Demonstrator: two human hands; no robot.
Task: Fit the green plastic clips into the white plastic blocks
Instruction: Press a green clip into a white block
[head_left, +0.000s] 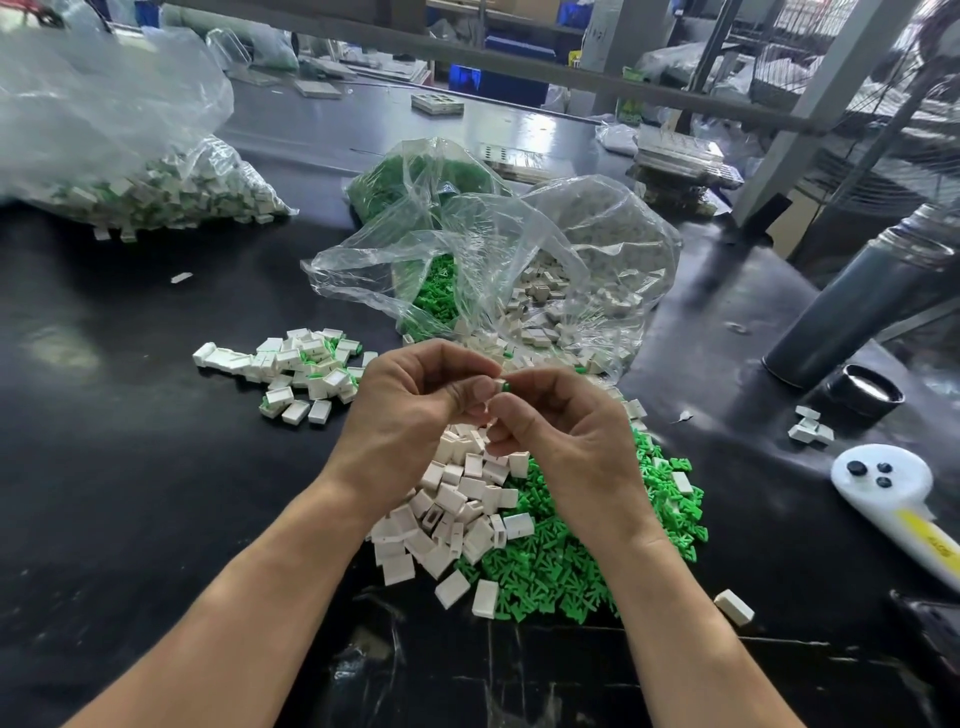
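My left hand (415, 400) and my right hand (561, 431) meet above the table's middle, fingers curled together. Between their fingertips a green clip (500, 385) shows, pinched by my right hand; my left hand's thumb and fingers close on a white block (485, 405), mostly hidden. Below the hands lies a heap of loose white blocks (457, 509) beside a heap of loose green clips (561, 561). To the left sits a pile of white blocks with green clips in them (306, 369).
Open clear bags hold green clips (431, 296) and white blocks (571, 306); a larger bag of fitted blocks (171, 192) lies far left. A dark bottle (852, 306), its cap (865, 395) and a white handheld device (893, 499) stand at right on the black table (130, 467).
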